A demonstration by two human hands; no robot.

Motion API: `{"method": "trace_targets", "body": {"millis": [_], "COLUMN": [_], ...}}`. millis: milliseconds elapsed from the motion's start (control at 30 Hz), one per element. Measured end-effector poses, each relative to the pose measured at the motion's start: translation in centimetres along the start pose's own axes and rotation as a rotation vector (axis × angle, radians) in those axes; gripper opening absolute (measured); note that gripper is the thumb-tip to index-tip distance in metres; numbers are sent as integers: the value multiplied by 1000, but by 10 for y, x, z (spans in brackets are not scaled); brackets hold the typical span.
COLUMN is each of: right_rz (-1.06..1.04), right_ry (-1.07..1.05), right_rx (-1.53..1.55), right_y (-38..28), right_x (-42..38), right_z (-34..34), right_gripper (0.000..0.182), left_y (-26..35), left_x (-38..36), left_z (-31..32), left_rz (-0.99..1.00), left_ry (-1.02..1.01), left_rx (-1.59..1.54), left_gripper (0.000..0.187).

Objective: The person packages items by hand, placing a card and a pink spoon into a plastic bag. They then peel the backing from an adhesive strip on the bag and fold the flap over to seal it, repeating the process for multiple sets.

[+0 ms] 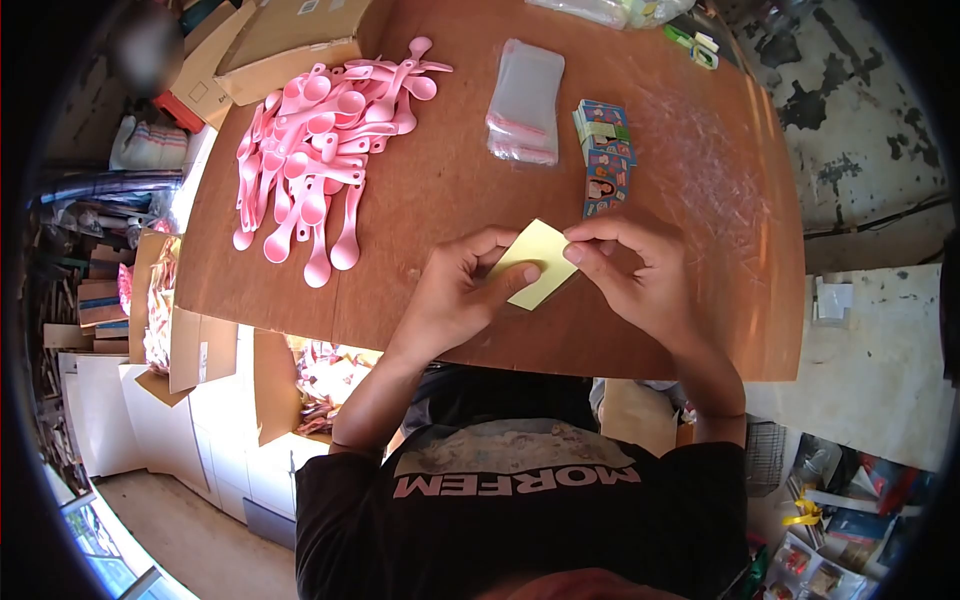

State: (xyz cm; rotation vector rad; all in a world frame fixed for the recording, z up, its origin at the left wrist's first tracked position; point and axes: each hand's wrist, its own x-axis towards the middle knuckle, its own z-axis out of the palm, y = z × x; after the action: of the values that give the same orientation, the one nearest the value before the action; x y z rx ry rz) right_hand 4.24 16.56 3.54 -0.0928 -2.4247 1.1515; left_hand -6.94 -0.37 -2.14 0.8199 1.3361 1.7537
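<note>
A pale yellow card is held up over the near part of the table. My left hand grips its left side, thumb lying on the face and fingers behind. At the upper right corner my right hand pinches the card between thumb and forefinger. Just beyond the right hand lies a stack of printed blue cards, partly fanned out. Left of that stack rests a pile of clear plastic bags. A large heap of pink measuring spoons spreads over the left of the table.
The brown wooden table has a cardboard box at its far left. Clear plastic wrap lies to the right. A green and white item sits at the far right. An open carton of packets stands below the near edge.
</note>
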Motion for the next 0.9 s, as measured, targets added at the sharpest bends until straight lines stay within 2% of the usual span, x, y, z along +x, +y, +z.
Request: {"method": "trace_targets", "body": {"millis": [67, 100, 167, 267, 500, 567, 700, 767, 900], "right_rz": [-172, -172, -163, -127, -147, -97, -97, 53, 105], "right_ry": [-27, -28, -88, -191, -285, -444, -542, -648, -659], "right_rx": [-55, -55, -105, -42, -31, 97, 115, 132, 50], "right_y": [-1, -3, -9, -6, -5, -3, -2, -3, -5], "right_x": [4, 6, 9, 10, 17, 22, 27, 26, 29], "right_z": [1, 1, 0, -1, -5, -8, -5, -4, 0], "right_gripper": [12, 12, 14, 18, 25, 26, 21, 19, 17], "left_y": [5, 4, 2, 8, 12, 13, 14, 13, 6], "left_x": [1, 2, 6, 5, 6, 8, 9, 11, 14], "left_z": [2, 3, 4, 3, 0, 0, 4, 6, 9], "left_rz": [47, 47, 230, 219, 268, 319, 370, 409, 478], "left_ry": [29, 30, 86, 131, 165, 117, 125, 140, 138], "left_rx": [34, 34, 83, 132, 276, 268, 359, 404, 439], "left_gripper": [25, 25, 25, 24, 25, 26, 25, 24, 24]}}
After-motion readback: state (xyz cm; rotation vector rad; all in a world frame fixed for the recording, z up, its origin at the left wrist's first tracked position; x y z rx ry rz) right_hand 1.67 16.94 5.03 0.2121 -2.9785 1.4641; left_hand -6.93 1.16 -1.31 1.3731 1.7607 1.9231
